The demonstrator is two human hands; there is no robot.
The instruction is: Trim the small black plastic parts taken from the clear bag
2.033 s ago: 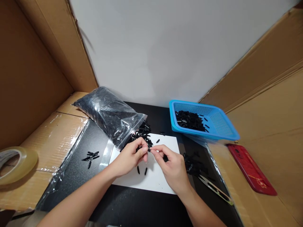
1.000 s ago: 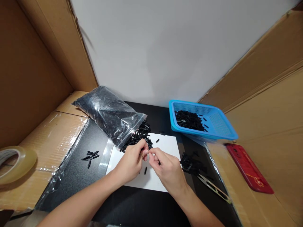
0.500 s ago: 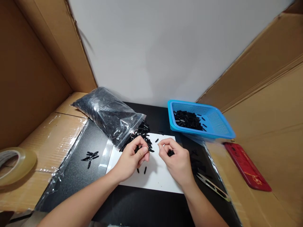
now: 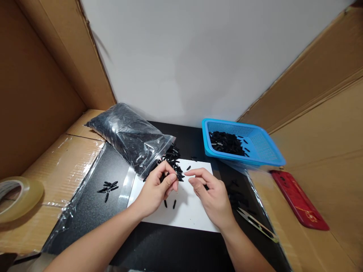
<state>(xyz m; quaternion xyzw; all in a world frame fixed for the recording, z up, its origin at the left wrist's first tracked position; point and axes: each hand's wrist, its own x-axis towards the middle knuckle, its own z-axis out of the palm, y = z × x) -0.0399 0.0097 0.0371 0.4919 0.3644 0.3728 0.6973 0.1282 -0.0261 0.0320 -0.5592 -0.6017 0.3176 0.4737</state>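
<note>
Left hand: the left hand [image 4: 155,192] is curled, its fingertips pinching a small black piece [image 4: 168,177] over the white sheet [image 4: 189,211].
Right hand: the right hand [image 4: 211,196] is loosely open, forefinger stretched left, holding nothing I can see.
Relation: the piece lies just left of the right forefinger tip (a narrow gap).
Pile: loose black pieces [image 4: 171,160] spill from the bag [image 4: 127,136], just beyond both hands.
</note>
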